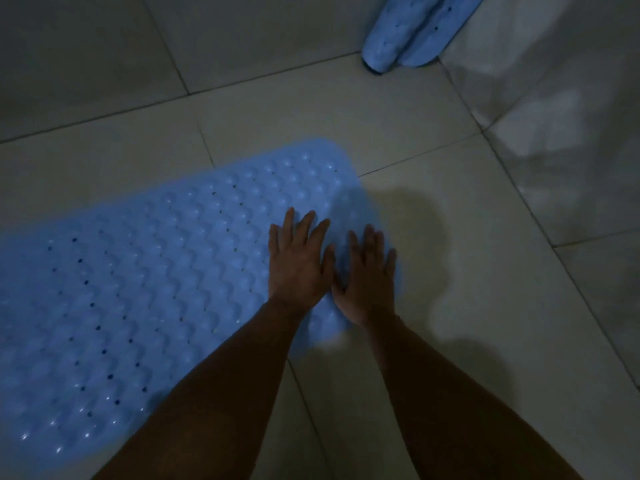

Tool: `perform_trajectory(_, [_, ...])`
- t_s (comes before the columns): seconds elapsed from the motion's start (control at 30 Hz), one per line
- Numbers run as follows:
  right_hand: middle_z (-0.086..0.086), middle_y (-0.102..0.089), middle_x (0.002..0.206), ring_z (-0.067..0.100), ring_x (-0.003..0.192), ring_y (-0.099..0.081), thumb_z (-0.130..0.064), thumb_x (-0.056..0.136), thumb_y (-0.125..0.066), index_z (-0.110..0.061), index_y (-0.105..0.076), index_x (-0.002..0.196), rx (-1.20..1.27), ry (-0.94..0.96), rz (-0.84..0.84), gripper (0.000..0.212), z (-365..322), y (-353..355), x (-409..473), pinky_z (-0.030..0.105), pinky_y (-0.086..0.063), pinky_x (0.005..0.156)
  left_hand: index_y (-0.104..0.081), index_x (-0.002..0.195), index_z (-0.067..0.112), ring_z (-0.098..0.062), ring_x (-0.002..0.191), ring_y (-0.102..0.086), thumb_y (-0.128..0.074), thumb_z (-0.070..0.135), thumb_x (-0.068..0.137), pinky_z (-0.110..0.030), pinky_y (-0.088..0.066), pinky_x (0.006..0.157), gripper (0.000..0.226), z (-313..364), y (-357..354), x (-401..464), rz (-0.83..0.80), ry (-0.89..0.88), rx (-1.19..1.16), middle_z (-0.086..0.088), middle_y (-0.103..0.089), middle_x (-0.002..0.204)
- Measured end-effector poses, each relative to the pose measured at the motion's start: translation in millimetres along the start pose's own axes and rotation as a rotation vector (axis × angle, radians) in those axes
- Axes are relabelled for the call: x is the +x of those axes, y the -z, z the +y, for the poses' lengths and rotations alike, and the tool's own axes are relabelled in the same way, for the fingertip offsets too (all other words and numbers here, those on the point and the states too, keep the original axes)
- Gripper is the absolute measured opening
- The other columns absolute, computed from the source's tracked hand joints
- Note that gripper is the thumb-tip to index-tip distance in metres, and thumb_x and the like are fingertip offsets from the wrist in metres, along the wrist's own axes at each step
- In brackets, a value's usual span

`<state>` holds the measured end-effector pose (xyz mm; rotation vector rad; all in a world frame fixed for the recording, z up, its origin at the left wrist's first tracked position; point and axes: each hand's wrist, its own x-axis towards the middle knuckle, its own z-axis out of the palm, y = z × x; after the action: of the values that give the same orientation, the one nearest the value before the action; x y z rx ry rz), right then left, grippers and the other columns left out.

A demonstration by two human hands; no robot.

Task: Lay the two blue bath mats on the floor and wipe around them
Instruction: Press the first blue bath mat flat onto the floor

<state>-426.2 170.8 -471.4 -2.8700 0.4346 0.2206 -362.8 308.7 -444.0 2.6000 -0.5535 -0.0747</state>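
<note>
I note both palms flat, fingers straight and spread, pressing one end of the flat pale-blue bubble-textured rubber bath mat (166,271). The left hand (299,259) and right hand (369,275) lie side by side, thumbs nearly touching. Beyond my fingertips the mat's rounded end meets the grey tiled floor (450,202). Well beyond them, the second blue mat (405,32) stands rolled near the wall. In my judgement, firm pressure worked outward toward each edge should seat it.
</note>
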Motion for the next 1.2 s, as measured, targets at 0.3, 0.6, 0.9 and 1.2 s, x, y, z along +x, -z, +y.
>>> perform_trajectory(0.3, [0.010, -0.009, 0.173, 0.031, 0.159, -0.008, -0.067, 0.098, -0.039, -0.022, -0.025, 0.162, -0.014, -0.028, 0.117, 0.080, -6, -16, -3, 0.059, -0.009, 0.126, -0.051, 0.150, 0.018, -0.031, 0.160, -0.012, -0.036, 0.044, 0.105, -0.064, -0.012, 0.125, 0.053, -28, -2, -25, 0.008, 0.077, 0.048, -0.009, -0.039, 0.163])
perform_trajectory(0.6, [0.011, -0.014, 0.172, 0.031, 0.159, -0.012, -0.064, 0.098, -0.041, -0.021, -0.027, 0.162, -0.008, -0.034, 0.150, 0.078, -8, -15, -1, 0.060, -0.010, 0.125, -0.050, 0.151, 0.020, -0.030, 0.160, -0.008, -0.032, 0.045, 0.107, -0.061, -0.009, 0.127, 0.054, -34, 7, -15, 0.027, 0.125, 0.053, -0.008, -0.036, 0.165])
perform_trajectory(0.9, [0.010, -0.012, 0.172, 0.031, 0.159, -0.011, -0.063, 0.098, -0.043, -0.024, -0.025, 0.162, -0.005, -0.031, 0.165, 0.077, -2, -19, -1, 0.059, -0.008, 0.126, -0.053, 0.148, 0.018, -0.031, 0.160, -0.012, -0.039, 0.042, 0.106, -0.062, -0.013, 0.126, 0.050, -43, 13, -39, 0.076, 0.128, 0.028, -0.009, -0.040, 0.163])
perform_trajectory(1.2, [0.008, -0.009, 0.173, 0.029, 0.159, -0.007, -0.070, 0.092, -0.034, -0.024, -0.028, 0.161, 0.076, -0.071, 0.025, 0.083, -7, -11, 6, 0.060, -0.006, 0.126, -0.051, 0.150, 0.021, -0.032, 0.160, -0.012, -0.033, 0.047, 0.107, -0.064, -0.013, 0.125, 0.053, -59, 41, -85, 0.050, 0.154, 0.080, -0.008, -0.038, 0.164])
